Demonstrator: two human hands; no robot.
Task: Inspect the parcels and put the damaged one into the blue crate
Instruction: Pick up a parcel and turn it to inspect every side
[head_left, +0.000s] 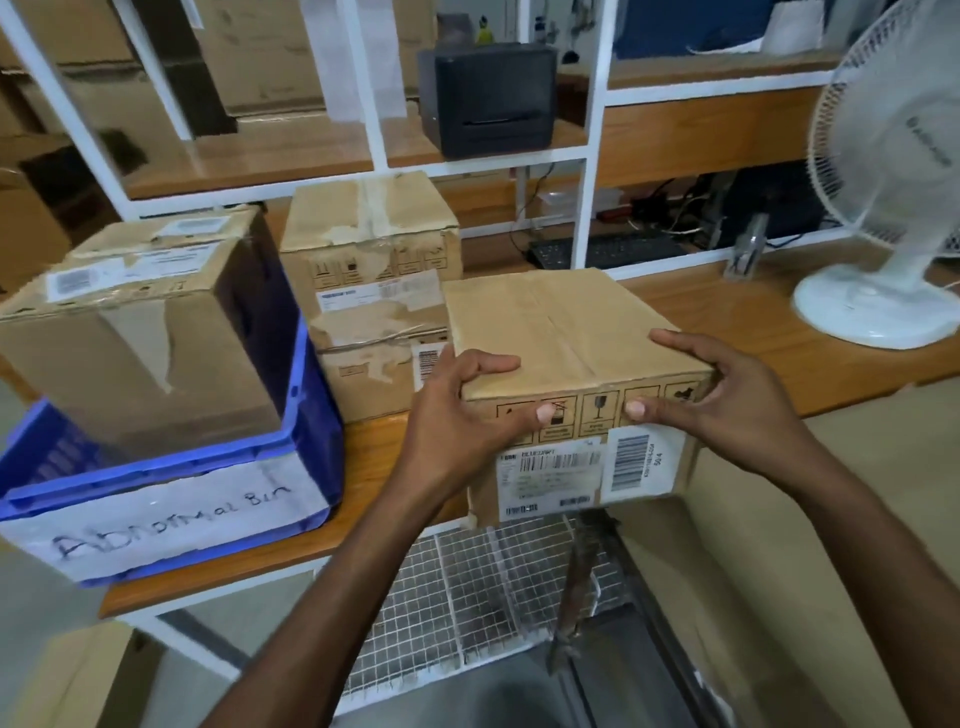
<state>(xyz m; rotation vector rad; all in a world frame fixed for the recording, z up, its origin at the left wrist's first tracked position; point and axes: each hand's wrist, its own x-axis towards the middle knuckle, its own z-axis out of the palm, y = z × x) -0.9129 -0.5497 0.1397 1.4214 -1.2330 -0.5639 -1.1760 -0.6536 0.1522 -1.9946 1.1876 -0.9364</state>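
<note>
A brown cardboard parcel (566, 332) with barcode labels on its near side juts out past the wooden counter's front edge. My left hand (462, 405) grips its near left corner, fingers on top and thumb on the front face. My right hand (727, 395) grips the near right corner the same way. At the left stands the blue crate (306, 415), labelled "Abnormal Bin", with a large parcel (140, 332) with torn tape inside it. Two more parcels are stacked behind: a worn lower one (379, 364) and an upper one (369, 228) with peeling tape.
The wooden counter (753, 332) runs to the right, where a white table fan (888, 218) stands. A white shelf frame rises behind, holding a black printer (488, 98). A keyboard (602, 249) lies at the back. A wire mesh cage (478, 587) sits below the counter edge.
</note>
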